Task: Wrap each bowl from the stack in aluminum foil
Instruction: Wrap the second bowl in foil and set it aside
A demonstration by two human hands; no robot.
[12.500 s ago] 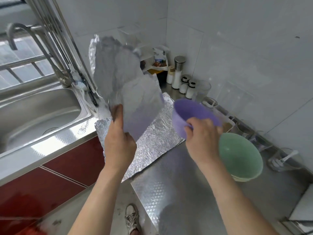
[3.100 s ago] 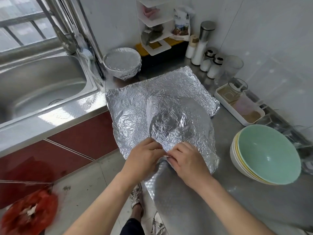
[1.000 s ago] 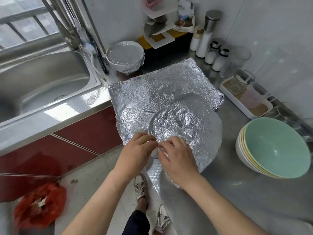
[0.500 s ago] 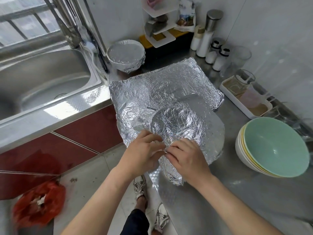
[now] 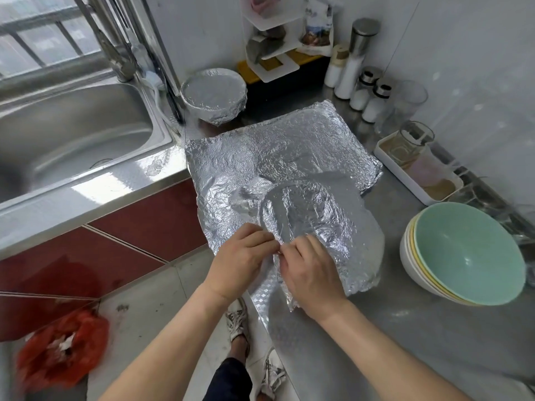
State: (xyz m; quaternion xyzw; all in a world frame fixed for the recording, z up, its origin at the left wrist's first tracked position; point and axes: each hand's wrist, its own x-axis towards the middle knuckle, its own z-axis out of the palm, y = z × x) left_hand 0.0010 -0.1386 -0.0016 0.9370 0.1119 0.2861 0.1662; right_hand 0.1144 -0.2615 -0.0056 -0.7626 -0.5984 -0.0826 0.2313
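Left hand [image 5: 242,257], right hand [image 5: 312,272] pinch foil [image 5: 365,235] at bowl's [image 5: 304,209] near rim.

A crinkled foil sheet [image 5: 351,250] drapes a bowl [image 5: 301,209] just beyond the fingers [image 5: 262,241], its round rim showing through. Farther off lie flat foil sheets [image 5: 289,140] and a fully wrapped bowl [image 5: 214,95]. Right of the fingers sits the bare stack [image 5: 463,256] — mint-green on top.

Two bowls wore foil: far wrapped bowl [image 5: 213,96] at eleven o'clock, near wrapped bowl [image 5: 307,209] at centre. One bowl stack [image 5: 463,256] at three o'clock showed at least three rims.
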